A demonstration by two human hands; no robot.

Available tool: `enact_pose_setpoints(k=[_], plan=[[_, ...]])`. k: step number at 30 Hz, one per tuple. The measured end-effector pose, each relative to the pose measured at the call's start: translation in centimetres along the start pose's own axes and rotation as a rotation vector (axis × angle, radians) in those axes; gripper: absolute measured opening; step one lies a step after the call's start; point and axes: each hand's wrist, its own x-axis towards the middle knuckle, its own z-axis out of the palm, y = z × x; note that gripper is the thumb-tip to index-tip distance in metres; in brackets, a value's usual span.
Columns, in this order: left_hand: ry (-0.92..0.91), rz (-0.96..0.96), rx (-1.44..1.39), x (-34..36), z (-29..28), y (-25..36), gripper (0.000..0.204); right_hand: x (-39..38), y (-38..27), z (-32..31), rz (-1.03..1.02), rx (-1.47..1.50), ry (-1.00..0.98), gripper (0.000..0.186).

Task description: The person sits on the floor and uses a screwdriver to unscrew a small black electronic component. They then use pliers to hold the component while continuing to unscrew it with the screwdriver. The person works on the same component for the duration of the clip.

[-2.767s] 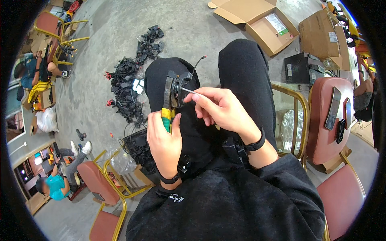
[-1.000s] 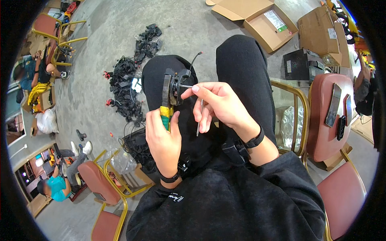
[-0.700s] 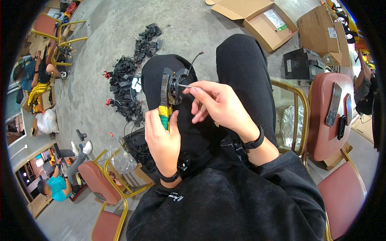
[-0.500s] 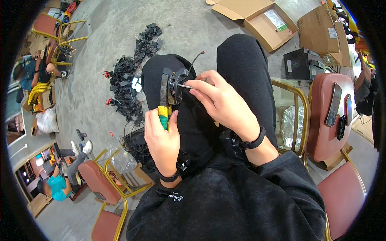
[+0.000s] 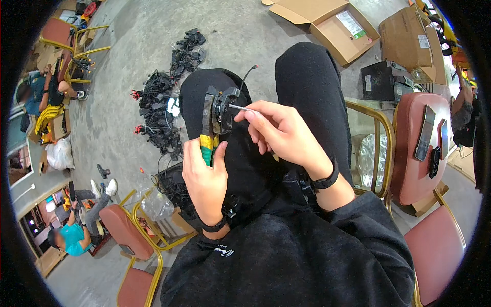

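Note:
My left hand (image 5: 205,176) is closed around the yellow-and-green handles of a pliers-like tool (image 5: 206,142), upright over my left knee. At the tool's dark upper end sits a small black device (image 5: 223,110) with a short black cable (image 5: 247,78) rising from it and ending in a reddish tip. My fingers hide the lower handles. Between the thumb and forefinger of my right hand (image 5: 279,128) is a thin metal rod (image 5: 239,107), its left end against the device's right side. Its other end is hidden in my hand, so its kind does not show.
Heaps of black cabled devices (image 5: 159,110) lie on the floor at left. An open cardboard box (image 5: 327,38) and a black case (image 5: 381,84) are far right. A reddish chair (image 5: 409,174) at right carries phone-like dark objects. Two people sit at far left.
My right hand has drawn slightly right and down from the device, its fingers more curled, so more of the rod shows. My left hand and the tool stay nearly still.

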Motion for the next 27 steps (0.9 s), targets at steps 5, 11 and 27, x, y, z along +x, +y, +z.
enact_pose_setpoints(k=[5,11,27], plan=[[0.018,0.01,0.016,-0.1,0.0,0.3,0.036,0.4,0.5,0.1,0.076,0.208,-0.114,0.029],[0.048,0.042,0.026,-0.2,0.4,0.2,0.033,0.4,0.0,-0.3,0.187,0.325,-0.152,0.034],[0.055,0.038,0.075,-0.5,0.6,0.6,0.032,0.6,0.1,-0.3,0.303,0.521,-0.13,0.036]])
